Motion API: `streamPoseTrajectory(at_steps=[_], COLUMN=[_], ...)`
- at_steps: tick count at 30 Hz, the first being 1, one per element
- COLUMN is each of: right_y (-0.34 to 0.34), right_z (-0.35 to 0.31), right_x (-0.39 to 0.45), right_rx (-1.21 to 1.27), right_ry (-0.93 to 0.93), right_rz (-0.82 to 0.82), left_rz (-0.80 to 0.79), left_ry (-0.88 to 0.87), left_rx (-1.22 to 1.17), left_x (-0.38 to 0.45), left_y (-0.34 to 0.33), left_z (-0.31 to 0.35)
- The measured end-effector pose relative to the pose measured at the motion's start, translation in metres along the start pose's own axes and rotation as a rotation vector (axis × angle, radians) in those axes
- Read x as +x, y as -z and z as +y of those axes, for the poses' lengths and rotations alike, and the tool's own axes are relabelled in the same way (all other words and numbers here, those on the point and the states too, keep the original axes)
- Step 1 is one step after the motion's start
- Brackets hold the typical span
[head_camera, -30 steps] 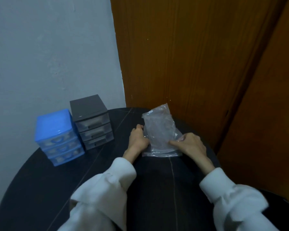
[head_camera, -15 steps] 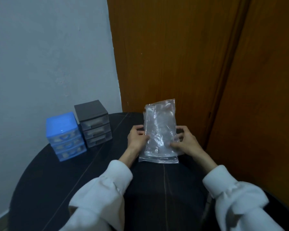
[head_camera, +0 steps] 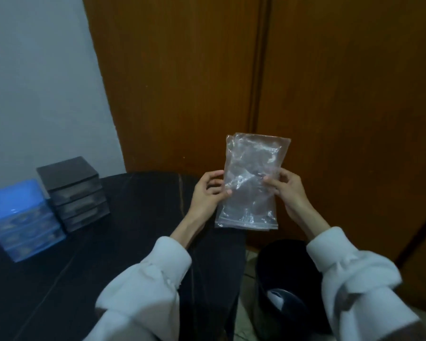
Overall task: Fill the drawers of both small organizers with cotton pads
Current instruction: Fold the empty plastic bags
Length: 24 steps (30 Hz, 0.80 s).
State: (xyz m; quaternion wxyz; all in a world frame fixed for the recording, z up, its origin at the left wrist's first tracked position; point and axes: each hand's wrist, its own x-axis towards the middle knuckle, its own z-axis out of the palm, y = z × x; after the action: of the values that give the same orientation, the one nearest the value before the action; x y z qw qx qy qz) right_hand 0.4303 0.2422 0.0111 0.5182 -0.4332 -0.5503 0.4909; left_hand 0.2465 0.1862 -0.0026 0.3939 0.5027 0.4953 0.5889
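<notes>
A clear plastic bag [head_camera: 250, 183] hangs upright in the air past the table's right edge, held between both hands. My left hand [head_camera: 208, 195] pinches its left side with thumb and fingers. My right hand [head_camera: 288, 190] grips its right side. The bag looks flat and I cannot make out any cotton pads inside it. A blue three-drawer organizer [head_camera: 20, 217] stands at the far left of the dark table [head_camera: 133, 217], and a dark grey three-drawer organizer [head_camera: 71, 190] stands right behind it. All their drawers are pushed in.
A brown wooden door [head_camera: 231, 82] rises just behind the table and a pale wall [head_camera: 40, 82] stands at the left. On the floor beside the table's right edge sits a dark round bin [head_camera: 283, 286] with something pale inside.
Both hands have lifted the bag off the table and carried it rightward past the table's edge. The view has swung right, so the bin now shows.
</notes>
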Motion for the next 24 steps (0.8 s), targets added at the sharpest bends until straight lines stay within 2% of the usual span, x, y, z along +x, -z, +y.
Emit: streamPoseTrajectory(at_steps=[4,9,14,17,19,24], right_y=[0.052,0.103,0.125,0.129,0.130,0.130], right_z=[0.004,0.036,0.078,0.106,0.127,0.169], right_x=[-0.013,-0.042,-0.075,-0.084,-0.087,-0.093], right_rx=[-0.052,-0.131,-0.180,-0.202,-0.216,-0.305], right_ry=[0.056,0.006,-0.061,-0.094,-0.174,-0.614], right_rz=[0.118,0.292,0.405,0.454,0.450,0.264], left_rz=[-0.066,-0.055,-0.144,-0.141,-0.130,-0.140], left_ry=[-0.041,-0.085,-0.028,-0.059,-0.065,-0.079], left_rx=[0.155,0.585,0.909,1.005,1.017,1.049], left_x=[-0.011,-0.034,-0.044,-0.046,-0.046,-0.046], left_y=[-0.031,-0.052,-0.060,-0.062,-0.061,-0.060], left_z=[-0.026,-0.063,-0.084,-0.087,-0.088,-0.087])
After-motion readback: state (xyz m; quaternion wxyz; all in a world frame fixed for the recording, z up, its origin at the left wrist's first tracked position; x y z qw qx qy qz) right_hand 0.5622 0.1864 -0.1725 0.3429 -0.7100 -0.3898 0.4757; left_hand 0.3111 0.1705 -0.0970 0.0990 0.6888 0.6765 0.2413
